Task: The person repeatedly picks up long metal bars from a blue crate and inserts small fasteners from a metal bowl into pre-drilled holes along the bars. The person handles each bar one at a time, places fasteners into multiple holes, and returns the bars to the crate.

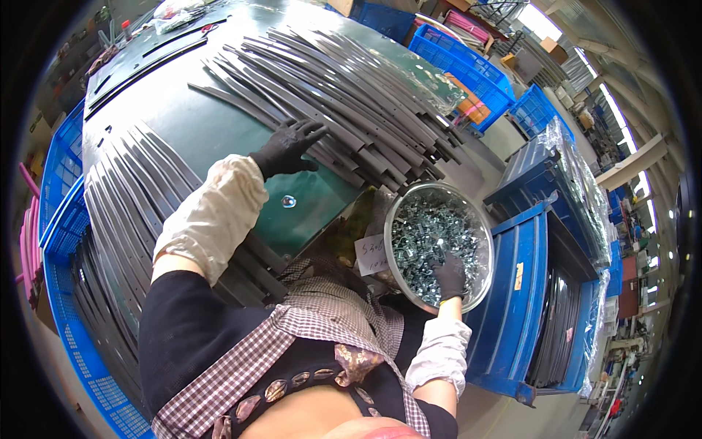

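My left hand [289, 149], in a black glove and white sleeve cover, is over the green table [241, 139]. Its fingers are stretched and apart, at the near ends of a bundle of dark metal strips [336, 95]; whether they touch a strip I cannot tell. Just below this hand a small shiny metal piece [289, 201] lies on the table. My right hand [450, 276], also in a dark glove, reaches into a round metal basin [488, 267] full of small shiny metal parts [428, 238]. Its fingertips are lost among the parts.
More dark strips [135, 186] lie in a row on the table's left. A blue plastic crate [73, 329] stands beside them. At right is a blue metal bin [508, 300] with strips inside. Handwritten paper [371, 254] hangs by the basin. Blue crates [468, 73] stand beyond the table.
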Demonstrator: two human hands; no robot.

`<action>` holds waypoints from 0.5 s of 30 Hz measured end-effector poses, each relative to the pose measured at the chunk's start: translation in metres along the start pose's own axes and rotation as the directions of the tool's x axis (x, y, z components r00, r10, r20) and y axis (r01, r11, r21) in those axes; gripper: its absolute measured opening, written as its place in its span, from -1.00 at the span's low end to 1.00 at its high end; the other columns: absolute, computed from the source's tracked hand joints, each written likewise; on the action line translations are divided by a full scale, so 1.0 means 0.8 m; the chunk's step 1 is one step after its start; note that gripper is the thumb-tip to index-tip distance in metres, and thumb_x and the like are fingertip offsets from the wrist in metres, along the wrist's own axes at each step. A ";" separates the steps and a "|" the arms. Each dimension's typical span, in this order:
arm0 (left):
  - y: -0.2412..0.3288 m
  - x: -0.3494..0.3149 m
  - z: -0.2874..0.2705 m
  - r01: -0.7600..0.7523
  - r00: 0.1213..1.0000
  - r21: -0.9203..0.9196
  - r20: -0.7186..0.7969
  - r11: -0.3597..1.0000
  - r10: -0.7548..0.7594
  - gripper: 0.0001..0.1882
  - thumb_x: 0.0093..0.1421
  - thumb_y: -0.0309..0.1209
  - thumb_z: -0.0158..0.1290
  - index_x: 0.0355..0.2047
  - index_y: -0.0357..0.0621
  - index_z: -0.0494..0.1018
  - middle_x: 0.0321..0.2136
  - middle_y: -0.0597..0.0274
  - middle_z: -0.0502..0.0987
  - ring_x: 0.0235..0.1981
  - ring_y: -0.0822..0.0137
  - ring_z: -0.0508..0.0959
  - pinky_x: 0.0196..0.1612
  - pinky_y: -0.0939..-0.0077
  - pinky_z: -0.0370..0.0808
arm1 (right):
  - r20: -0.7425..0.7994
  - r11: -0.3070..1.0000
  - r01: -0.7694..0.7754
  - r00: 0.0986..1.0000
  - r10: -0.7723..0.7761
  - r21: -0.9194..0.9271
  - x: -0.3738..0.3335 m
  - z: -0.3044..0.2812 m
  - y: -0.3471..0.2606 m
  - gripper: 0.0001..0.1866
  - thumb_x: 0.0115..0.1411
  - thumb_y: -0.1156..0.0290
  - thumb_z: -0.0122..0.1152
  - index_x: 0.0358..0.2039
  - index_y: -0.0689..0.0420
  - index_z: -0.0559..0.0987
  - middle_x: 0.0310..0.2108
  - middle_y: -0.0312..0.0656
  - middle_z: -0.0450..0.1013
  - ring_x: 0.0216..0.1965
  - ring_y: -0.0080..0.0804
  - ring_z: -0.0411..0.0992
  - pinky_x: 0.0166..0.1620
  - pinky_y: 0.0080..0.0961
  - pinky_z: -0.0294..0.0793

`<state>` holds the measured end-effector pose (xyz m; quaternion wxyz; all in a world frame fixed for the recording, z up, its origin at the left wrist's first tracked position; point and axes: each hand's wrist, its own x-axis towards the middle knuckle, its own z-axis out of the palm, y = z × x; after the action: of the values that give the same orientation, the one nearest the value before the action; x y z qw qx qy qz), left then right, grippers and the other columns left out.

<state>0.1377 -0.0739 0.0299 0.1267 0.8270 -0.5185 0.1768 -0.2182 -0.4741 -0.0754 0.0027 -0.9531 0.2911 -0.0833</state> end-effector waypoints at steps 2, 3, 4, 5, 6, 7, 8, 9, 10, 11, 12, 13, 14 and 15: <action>-0.008 0.033 0.020 -0.003 1.000 0.082 -0.029 0.997 0.006 0.13 -0.24 -0.03 0.45 0.36 0.05 0.20 0.26 0.13 0.33 0.34 0.03 0.25 0.32 -0.14 0.13 | 0.108 0.993 -0.043 0.994 0.031 0.109 -0.003 -0.001 0.010 -0.45 0.09 -0.04 0.37 -0.06 0.12 0.61 -0.21 0.07 0.56 -0.09 0.04 0.52 -0.06 -0.08 0.50; -0.014 0.038 0.024 0.021 1.000 0.066 -0.018 0.998 -0.020 0.12 -0.26 -0.03 0.45 0.35 0.06 0.21 0.25 0.14 0.34 0.34 0.04 0.25 0.32 -0.14 0.12 | 0.105 0.988 -0.046 0.994 0.030 0.150 -0.003 0.002 0.005 -0.48 0.09 0.00 0.38 -0.08 0.13 0.61 -0.22 0.07 0.55 -0.10 0.05 0.52 -0.08 -0.08 0.50; -0.023 0.039 0.032 0.048 0.999 0.052 -0.008 0.997 -0.047 0.12 -0.28 -0.03 0.46 0.33 0.07 0.23 0.24 0.15 0.34 0.34 0.06 0.24 0.32 -0.14 0.11 | 0.146 0.978 -0.059 0.989 0.030 0.198 -0.002 0.001 0.004 -0.58 0.11 0.08 0.36 -0.16 0.14 0.61 -0.22 0.06 0.56 -0.12 0.07 0.51 -0.09 -0.06 0.49; -0.030 0.045 0.040 0.069 0.998 0.027 -0.005 0.997 -0.069 0.11 -0.30 -0.03 0.46 0.32 0.08 0.25 0.23 0.17 0.34 0.34 0.07 0.24 0.32 -0.14 0.10 | 0.184 0.970 -0.086 0.982 0.044 0.226 0.002 0.002 0.012 -0.64 0.13 0.11 0.33 -0.23 0.15 0.60 -0.22 0.08 0.55 -0.13 0.09 0.51 -0.09 -0.05 0.48; -0.029 0.044 0.044 0.048 0.998 -0.021 -0.049 0.999 -0.049 0.05 -0.31 -0.02 0.45 0.27 0.13 0.30 0.20 0.20 0.37 0.31 0.10 0.28 0.32 -0.12 0.08 | 0.127 0.971 -0.067 0.991 0.038 0.229 -0.003 0.009 0.017 -0.65 0.13 0.11 0.32 -0.26 0.15 0.60 -0.24 0.08 0.55 -0.15 0.10 0.51 -0.10 -0.04 0.48; -0.029 0.045 0.047 0.070 0.997 -0.005 -0.032 0.998 -0.070 0.03 -0.30 -0.03 0.44 0.25 0.14 0.31 0.20 0.21 0.37 0.30 0.10 0.29 0.31 -0.13 0.08 | 0.068 0.972 -0.044 0.997 0.029 0.229 -0.004 0.013 0.022 -0.65 0.13 0.12 0.32 -0.28 0.15 0.59 -0.25 0.09 0.56 -0.17 0.11 0.52 -0.11 -0.03 0.48; -0.024 0.039 0.046 0.092 0.996 0.012 0.003 0.996 -0.092 0.00 -0.29 -0.04 0.43 0.24 0.15 0.33 0.19 0.21 0.38 0.29 0.10 0.30 0.31 -0.14 0.08 | 0.082 0.971 -0.052 0.996 0.033 0.235 -0.005 0.017 0.026 -0.67 0.13 0.13 0.30 -0.28 0.15 0.59 -0.28 0.09 0.56 -0.20 0.12 0.52 -0.13 -0.02 0.49; -0.019 0.032 0.047 0.114 0.993 0.031 0.036 0.993 -0.115 -0.02 -0.28 -0.04 0.42 0.23 0.17 0.34 0.18 0.22 0.39 0.28 0.10 0.32 0.31 -0.16 0.08 | 0.095 0.969 -0.058 0.995 0.036 0.239 -0.002 0.018 0.032 -0.68 0.14 0.14 0.29 -0.29 0.15 0.59 -0.30 0.10 0.56 -0.22 0.13 0.53 -0.14 -0.02 0.49; -0.015 0.017 0.059 0.091 0.996 0.016 -0.016 0.996 -0.091 -0.08 -0.25 -0.09 0.39 0.21 0.18 0.36 0.16 0.22 0.41 0.27 0.10 0.34 0.31 -0.18 0.07 | 0.081 0.959 -0.082 0.995 0.062 0.271 -0.004 0.019 0.038 -0.70 0.16 0.17 0.26 -0.29 0.16 0.59 -0.34 0.10 0.56 -0.25 0.16 0.53 -0.15 0.00 0.49; -0.017 0.005 0.052 0.075 0.997 0.039 0.010 0.996 -0.076 -0.09 -0.25 -0.10 0.38 0.21 0.18 0.36 0.16 0.22 0.41 0.26 0.09 0.34 0.31 -0.19 0.07 | 0.069 0.934 -0.079 0.996 0.059 0.348 -0.002 0.014 0.026 -0.72 0.18 0.20 0.23 -0.27 0.17 0.59 -0.34 0.11 0.56 -0.24 0.17 0.53 -0.16 0.00 0.48; -0.016 -0.009 0.043 0.059 0.997 0.057 0.042 0.997 -0.062 -0.09 -0.24 -0.12 0.38 0.22 0.18 0.36 0.16 0.21 0.42 0.26 0.09 0.34 0.32 -0.19 0.07 | 0.094 0.942 -0.079 0.994 0.051 0.325 -0.002 0.002 0.014 -0.71 0.18 0.19 0.23 -0.25 0.16 0.59 -0.33 0.12 0.56 -0.23 0.17 0.53 -0.16 0.00 0.48; -0.013 -0.021 0.034 0.043 0.996 0.074 0.074 0.996 -0.048 -0.09 -0.24 -0.14 0.37 0.22 0.18 0.36 0.16 0.21 0.42 0.26 0.09 0.34 0.32 -0.19 0.07 | 0.119 0.950 -0.078 0.992 0.044 0.302 0.000 -0.003 0.004 -0.70 0.18 0.18 0.23 -0.23 0.15 0.60 -0.31 0.12 0.56 -0.23 0.17 0.53 -0.16 -0.01 0.48; -0.004 -0.026 0.024 0.055 0.992 0.060 0.107 0.997 -0.061 -0.07 -0.23 -0.16 0.37 0.25 0.18 0.32 0.17 0.20 0.41 0.26 0.08 0.34 0.32 -0.18 0.09 | 0.089 0.905 -0.044 0.996 0.007 0.423 0.000 -0.003 0.004 -0.64 0.16 0.11 0.27 -0.21 0.13 0.61 -0.29 0.12 0.57 -0.21 0.16 0.53 -0.15 -0.01 0.48; 0.004 -0.032 0.022 0.061 0.991 0.071 0.114 0.996 -0.069 -0.05 -0.23 -0.16 0.37 0.26 0.16 0.31 0.18 0.19 0.40 0.26 0.07 0.34 0.32 -0.17 0.10 | 0.044 0.926 -0.011 0.999 -0.006 0.377 -0.003 -0.001 0.004 -0.58 0.13 0.06 0.31 -0.18 0.14 0.60 -0.26 0.11 0.58 -0.19 0.16 0.53 -0.14 -0.03 0.49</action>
<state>0.1276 -0.0616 0.0033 0.0738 0.8562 -0.4915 0.1414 -0.2223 -0.4753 -0.0750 0.1923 -0.9360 0.2707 -0.1167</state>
